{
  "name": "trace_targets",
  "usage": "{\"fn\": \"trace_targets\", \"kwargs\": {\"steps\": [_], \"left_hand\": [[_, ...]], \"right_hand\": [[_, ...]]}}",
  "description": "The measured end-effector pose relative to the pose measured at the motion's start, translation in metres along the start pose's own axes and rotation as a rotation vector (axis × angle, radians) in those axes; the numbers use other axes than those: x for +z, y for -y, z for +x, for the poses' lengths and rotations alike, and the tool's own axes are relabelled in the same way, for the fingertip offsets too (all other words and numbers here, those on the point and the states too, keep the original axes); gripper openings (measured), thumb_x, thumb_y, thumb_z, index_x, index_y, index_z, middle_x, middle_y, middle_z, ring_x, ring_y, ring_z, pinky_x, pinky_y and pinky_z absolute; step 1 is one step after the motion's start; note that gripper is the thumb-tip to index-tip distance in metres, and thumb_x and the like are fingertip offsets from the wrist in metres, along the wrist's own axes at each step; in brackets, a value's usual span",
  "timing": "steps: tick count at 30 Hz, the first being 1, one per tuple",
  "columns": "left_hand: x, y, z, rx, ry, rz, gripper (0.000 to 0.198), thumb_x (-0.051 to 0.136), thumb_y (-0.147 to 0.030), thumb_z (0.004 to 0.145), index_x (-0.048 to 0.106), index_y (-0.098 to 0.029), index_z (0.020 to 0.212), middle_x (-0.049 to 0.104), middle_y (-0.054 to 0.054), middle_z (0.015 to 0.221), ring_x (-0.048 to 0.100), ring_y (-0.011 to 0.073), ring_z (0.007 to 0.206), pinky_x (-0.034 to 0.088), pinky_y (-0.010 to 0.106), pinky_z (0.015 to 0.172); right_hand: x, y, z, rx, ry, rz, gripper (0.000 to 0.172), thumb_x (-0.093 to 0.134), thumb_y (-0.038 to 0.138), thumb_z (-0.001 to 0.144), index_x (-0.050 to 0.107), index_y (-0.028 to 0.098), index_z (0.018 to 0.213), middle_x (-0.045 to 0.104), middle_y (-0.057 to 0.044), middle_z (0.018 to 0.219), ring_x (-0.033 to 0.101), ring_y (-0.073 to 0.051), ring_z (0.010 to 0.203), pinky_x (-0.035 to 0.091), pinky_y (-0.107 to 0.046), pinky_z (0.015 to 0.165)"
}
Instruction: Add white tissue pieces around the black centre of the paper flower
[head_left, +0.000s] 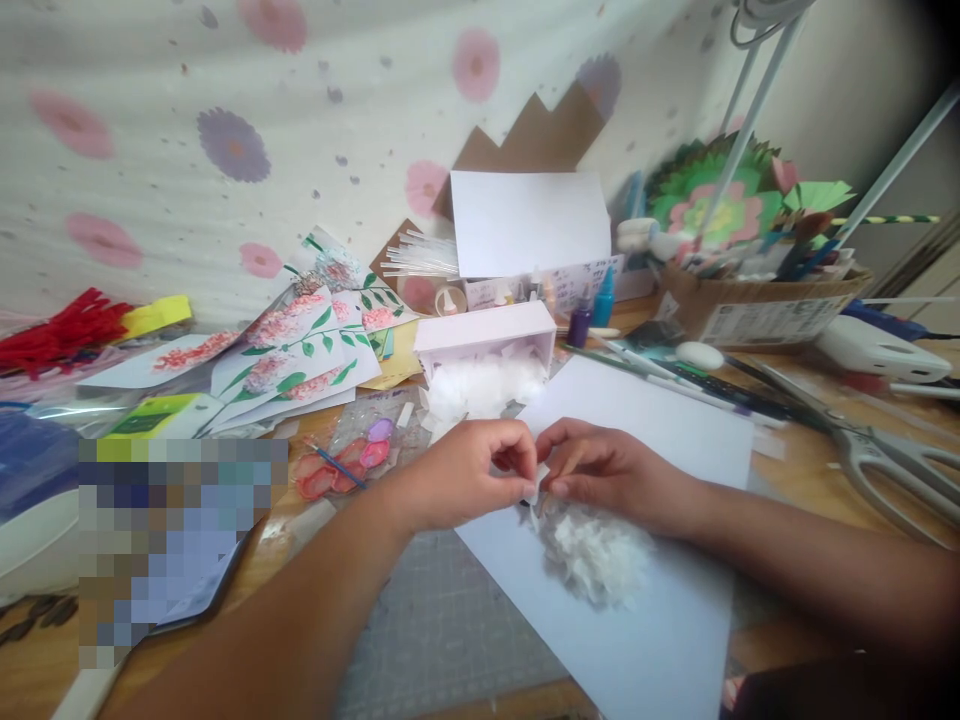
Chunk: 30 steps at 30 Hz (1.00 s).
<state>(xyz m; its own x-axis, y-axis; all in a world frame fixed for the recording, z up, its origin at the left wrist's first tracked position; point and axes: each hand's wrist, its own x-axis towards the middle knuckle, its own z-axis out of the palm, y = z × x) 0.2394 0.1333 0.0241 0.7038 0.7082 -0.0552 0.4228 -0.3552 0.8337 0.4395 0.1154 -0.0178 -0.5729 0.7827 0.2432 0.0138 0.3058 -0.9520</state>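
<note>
My left hand (480,470) pinches a small piece of white tissue paper (541,478) between thumb and forefinger. Close against it, my right hand (600,468) has its fingertips closed at the same piece. Just below the fingers, a fluffy cluster of white paper petals (596,555) lies over a white sheet of paper (660,640). Behind my hands, a white box (484,335) lies on its side with loose white tissue pieces (480,385) spilling from its front. What the right fingertips grip is partly hidden.
A grey cutting mat (442,620) lies under the sheet. Scissors (885,450) and pens are at the right, before a cardboard box (765,310) of tools. Painted flower cards (300,350) and a pixelated phone-like object (195,560) are at the left. Glue bottles (592,308) stand behind.
</note>
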Motion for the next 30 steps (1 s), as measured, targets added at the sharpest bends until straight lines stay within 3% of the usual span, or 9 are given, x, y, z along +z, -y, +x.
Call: {"fn": "trace_targets", "kwargs": {"steps": [7, 13, 18, 21, 25, 27, 30], "left_hand": [[-0.001, 0.003, 0.0, 0.003, 0.02, 0.224, 0.005, 0.051, -0.015, 0.072, 0.053, -0.02, 0.073, 0.057, -0.003, 0.073, 0.053, 0.0109, 0.068, 0.041, 0.022, 0.061], [-0.007, 0.01, 0.001, -0.047, 0.047, 0.216, 0.007, 0.053, -0.014, 0.07, 0.052, -0.02, 0.073, 0.055, -0.005, 0.07, 0.05, 0.01, 0.065, 0.038, 0.02, 0.056], [-0.011, 0.007, -0.001, -0.084, 0.107, -0.015, 0.008, 0.057, -0.015, 0.07, 0.052, -0.019, 0.075, 0.054, -0.004, 0.073, 0.052, 0.0093, 0.067, 0.041, 0.021, 0.06], [-0.015, 0.003, -0.004, -0.086, 0.182, -0.217, 0.012, 0.06, -0.015, 0.07, 0.051, -0.018, 0.076, 0.056, -0.003, 0.073, 0.055, 0.0097, 0.067, 0.044, 0.022, 0.063], [-0.022, 0.003, -0.007, -0.068, 0.251, -0.3, 0.012, 0.064, -0.014, 0.069, 0.053, -0.015, 0.075, 0.059, -0.001, 0.072, 0.057, 0.0096, 0.067, 0.044, 0.022, 0.063], [-0.022, 0.004, -0.006, -0.071, 0.233, -0.369, 0.013, 0.065, -0.014, 0.069, 0.053, -0.015, 0.074, 0.06, -0.001, 0.07, 0.058, 0.0093, 0.064, 0.045, 0.022, 0.061], [-0.013, 0.004, -0.003, -0.056, 0.069, -0.521, 0.017, 0.065, -0.015, 0.069, 0.049, -0.015, 0.074, 0.057, -0.002, 0.068, 0.059, 0.0093, 0.061, 0.046, 0.022, 0.059]], "right_hand": [[0.0, -0.003, -0.001, 0.008, 0.003, 0.041, 0.017, 0.064, 0.03, 0.079, 0.064, 0.014, 0.074, 0.052, -0.006, 0.098, 0.054, -0.015, 0.092, 0.047, -0.029, 0.079], [0.0, -0.001, -0.001, 0.03, -0.013, 0.018, 0.016, 0.064, 0.029, 0.079, 0.066, 0.014, 0.073, 0.054, -0.007, 0.097, 0.052, -0.015, 0.095, 0.047, -0.028, 0.079], [-0.002, 0.001, -0.001, 0.032, -0.047, 0.13, 0.013, 0.066, 0.025, 0.077, 0.065, 0.014, 0.07, 0.057, -0.006, 0.086, 0.05, -0.017, 0.1, 0.046, -0.03, 0.081], [-0.003, -0.001, -0.002, 0.045, -0.107, 0.238, 0.012, 0.067, 0.026, 0.077, 0.066, 0.016, 0.071, 0.057, -0.005, 0.093, 0.051, -0.017, 0.099, 0.045, -0.031, 0.083], [-0.001, -0.003, 0.0, 0.001, -0.187, 0.118, 0.011, 0.065, 0.028, 0.079, 0.068, 0.018, 0.078, 0.056, -0.005, 0.095, 0.053, -0.015, 0.093, 0.044, -0.029, 0.085], [0.001, -0.003, 0.001, -0.025, -0.16, -0.003, 0.012, 0.065, 0.028, 0.079, 0.068, 0.017, 0.079, 0.056, -0.006, 0.095, 0.054, -0.014, 0.089, 0.045, -0.028, 0.083], [0.002, -0.001, 0.002, -0.037, -0.088, -0.076, 0.016, 0.065, 0.03, 0.079, 0.067, 0.015, 0.075, 0.054, -0.006, 0.096, 0.054, -0.013, 0.086, 0.045, -0.026, 0.08]]}}
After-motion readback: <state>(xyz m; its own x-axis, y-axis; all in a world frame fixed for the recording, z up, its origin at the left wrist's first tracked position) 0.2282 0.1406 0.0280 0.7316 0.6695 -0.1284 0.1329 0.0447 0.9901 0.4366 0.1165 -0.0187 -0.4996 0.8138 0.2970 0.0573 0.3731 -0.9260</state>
